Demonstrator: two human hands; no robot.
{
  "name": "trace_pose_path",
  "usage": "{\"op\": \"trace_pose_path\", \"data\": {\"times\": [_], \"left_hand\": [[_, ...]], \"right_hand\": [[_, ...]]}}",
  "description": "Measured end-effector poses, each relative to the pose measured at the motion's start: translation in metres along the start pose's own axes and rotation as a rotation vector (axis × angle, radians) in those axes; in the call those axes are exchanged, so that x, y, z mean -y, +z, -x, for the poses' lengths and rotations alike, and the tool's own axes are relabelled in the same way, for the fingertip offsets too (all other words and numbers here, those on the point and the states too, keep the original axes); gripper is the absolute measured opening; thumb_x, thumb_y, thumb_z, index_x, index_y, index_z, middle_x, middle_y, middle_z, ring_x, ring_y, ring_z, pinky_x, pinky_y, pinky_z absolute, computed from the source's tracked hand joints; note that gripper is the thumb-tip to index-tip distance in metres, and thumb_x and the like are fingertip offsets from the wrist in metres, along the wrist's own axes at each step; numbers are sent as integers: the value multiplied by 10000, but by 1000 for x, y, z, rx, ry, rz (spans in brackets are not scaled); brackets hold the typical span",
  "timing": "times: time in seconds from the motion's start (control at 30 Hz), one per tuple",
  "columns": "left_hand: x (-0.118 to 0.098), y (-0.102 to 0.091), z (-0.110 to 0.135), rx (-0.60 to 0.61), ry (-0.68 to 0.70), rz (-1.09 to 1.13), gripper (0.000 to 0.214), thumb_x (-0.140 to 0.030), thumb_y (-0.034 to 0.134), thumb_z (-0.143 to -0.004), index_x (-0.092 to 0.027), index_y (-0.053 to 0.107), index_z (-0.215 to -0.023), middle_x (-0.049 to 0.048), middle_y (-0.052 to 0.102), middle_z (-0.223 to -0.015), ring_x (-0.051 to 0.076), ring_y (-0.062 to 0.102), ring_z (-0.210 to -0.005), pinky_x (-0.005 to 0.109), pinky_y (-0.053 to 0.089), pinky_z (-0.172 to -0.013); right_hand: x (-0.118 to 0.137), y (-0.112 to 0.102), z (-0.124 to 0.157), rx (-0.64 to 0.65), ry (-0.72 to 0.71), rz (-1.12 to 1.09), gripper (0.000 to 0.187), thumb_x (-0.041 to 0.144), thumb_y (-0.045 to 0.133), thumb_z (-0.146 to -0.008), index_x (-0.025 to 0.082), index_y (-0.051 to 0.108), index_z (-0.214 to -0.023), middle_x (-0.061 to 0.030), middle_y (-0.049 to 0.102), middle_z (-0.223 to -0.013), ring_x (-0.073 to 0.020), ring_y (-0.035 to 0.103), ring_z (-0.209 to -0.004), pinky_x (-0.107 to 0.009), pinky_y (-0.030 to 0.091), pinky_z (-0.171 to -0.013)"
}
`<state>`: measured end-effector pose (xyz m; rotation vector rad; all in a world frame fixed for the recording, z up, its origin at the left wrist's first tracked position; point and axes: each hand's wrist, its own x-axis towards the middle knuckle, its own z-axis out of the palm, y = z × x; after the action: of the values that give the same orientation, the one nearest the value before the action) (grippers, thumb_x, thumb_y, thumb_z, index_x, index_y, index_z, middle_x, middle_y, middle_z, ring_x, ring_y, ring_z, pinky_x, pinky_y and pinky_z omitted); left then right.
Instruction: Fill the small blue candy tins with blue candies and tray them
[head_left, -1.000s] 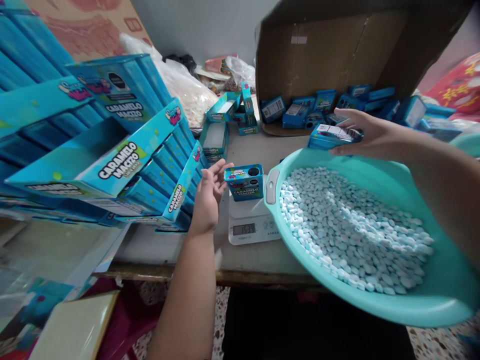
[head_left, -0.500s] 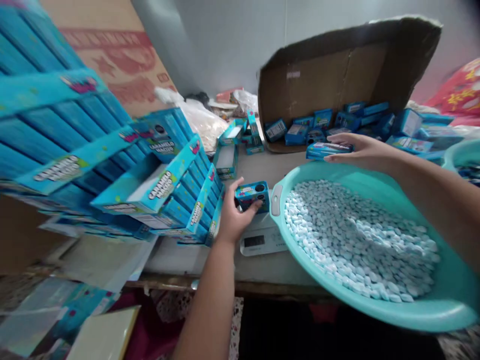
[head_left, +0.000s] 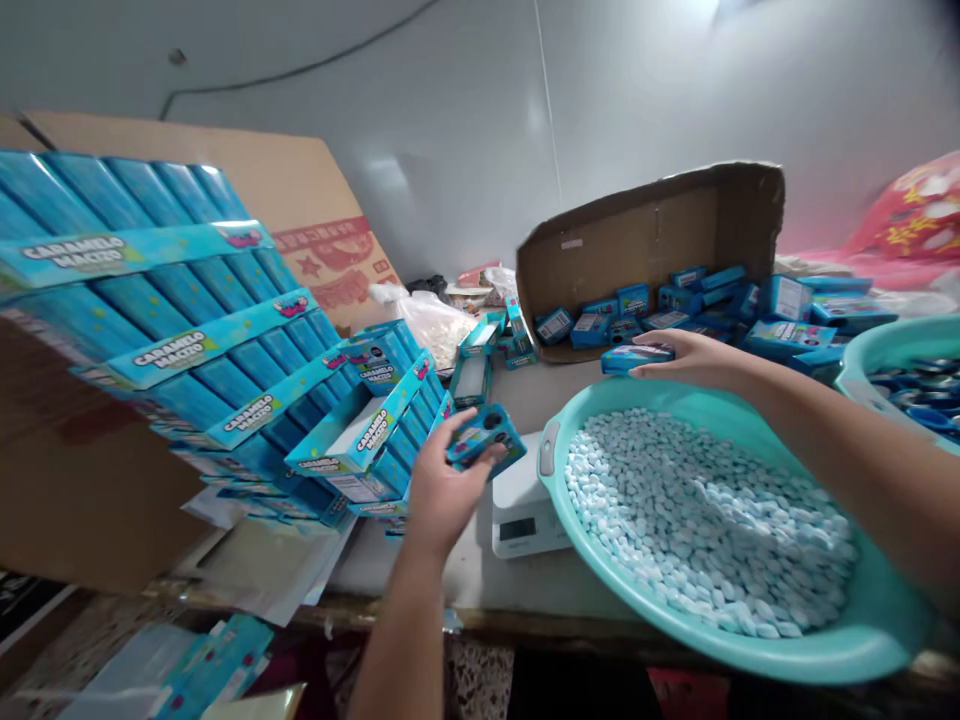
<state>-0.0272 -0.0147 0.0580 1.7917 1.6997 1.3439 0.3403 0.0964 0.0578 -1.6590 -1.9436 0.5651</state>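
Observation:
My left hand (head_left: 442,490) grips a small blue candy box (head_left: 484,435), lifted off the white scale (head_left: 525,505) and tilted. My right hand (head_left: 686,360) reaches past the far rim of a teal basin (head_left: 885,625) and holds another small blue box (head_left: 637,357) by its side. The basin is filled with small pale blue-white candies (head_left: 705,520). To the left of my left hand stands an open display carton (head_left: 360,440) marked "Caramelo Macizo".
Stacks of blue display cartons (head_left: 150,320) lean at the left. An open cardboard box (head_left: 652,250) with several small blue boxes lies at the back. A second teal basin (head_left: 900,370) sits at the right edge. Plastic bags (head_left: 435,325) lie near the wall.
My left hand closed on the box that stood on the scale and lifted it off toward the left. The right hand kept its box. The camera tilted upward.

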Motion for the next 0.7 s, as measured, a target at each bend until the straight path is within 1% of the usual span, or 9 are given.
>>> {"op": "trace_pose_path", "data": {"times": [0.07,0.17,0.27,0.33,0.43,0.53,0.57,0.63,0.7], "left_hand": [[-28,-43,-12,-75,81,-101,571,-478,810,-730,-292,677,-1254,56,718,-1139,275,694,-1017,438,567,-939],[-61,-104,-47,-203,151,-241,577,-489,808,-717,-272,702,-1241,46,720,-1111,267,681,-1004,492,556,-974],[-74,-137,-88,-329,96,-308,575,-474,818,-701,-209,712,-1200,69,709,-1103,275,665,-1017,531,553,-965],[-75,-141,-108,-371,23,-425,603,-480,832,-683,-175,698,-1186,104,677,-1132,323,646,-1069,570,536,-964],[-70,-132,-125,-310,-53,-628,693,-431,823,-691,-165,622,-1298,183,577,-1270,409,624,-1123,626,486,-979],[-67,-120,-133,-289,-52,-715,839,-389,781,-731,-138,463,-1466,289,389,-1459,474,608,-1163,646,457,-999],[-65,-119,-136,-279,-37,-717,889,-391,781,-732,-124,417,-1497,305,375,-1473,485,594,-1192,642,451,-1017],[-63,-120,-140,-202,-5,-671,977,-397,813,-701,-123,367,-1527,289,457,-1443,468,568,-1253,609,459,-1046],[-58,-126,-142,-58,23,-531,1001,-405,854,-645,-176,400,-1508,227,564,-1387,428,564,-1282,566,522,-1007]], "right_hand": [[1,-1,0,13,-16,-1,792,558,688,-764,123,560,-1413,-144,607,-1391,-341,596,-1215,-390,481,-1037],[1,-2,0,29,-38,-7,768,545,684,-777,116,569,-1404,-146,593,-1414,-343,571,-1251,-364,479,-1026],[0,-1,0,37,-56,-19,768,546,674,-786,109,563,-1408,-155,583,-1423,-337,559,-1268,-342,481,-1008],[-1,-2,0,47,-70,-27,777,546,670,-787,95,557,-1410,-168,589,-1410,-330,571,-1252,-331,480,-1003],[-3,-2,0,50,-103,-32,772,551,672,-782,87,568,-1390,-181,594,-1396,-328,577,-1242,-327,474,-1002],[-5,-2,-1,48,-134,-31,718,568,675,-775,123,612,-1335,-159,640,-1330,-323,609,-1187,-336,493,-963],[-6,-3,-2,43,-137,-30,708,577,679,-767,136,625,-1318,-150,652,-1311,-323,618,-1170,-342,503,-948],[-6,-4,-2,39,-133,-31,701,597,689,-744,154,642,-1286,-136,669,-1283,-330,626,-1152,-354,519,-924],[-5,-5,-2,52,-130,-36,693,607,690,-730,164,650,-1261,-126,678,-1263,-333,629,-1142,-365,525,-912]]}}
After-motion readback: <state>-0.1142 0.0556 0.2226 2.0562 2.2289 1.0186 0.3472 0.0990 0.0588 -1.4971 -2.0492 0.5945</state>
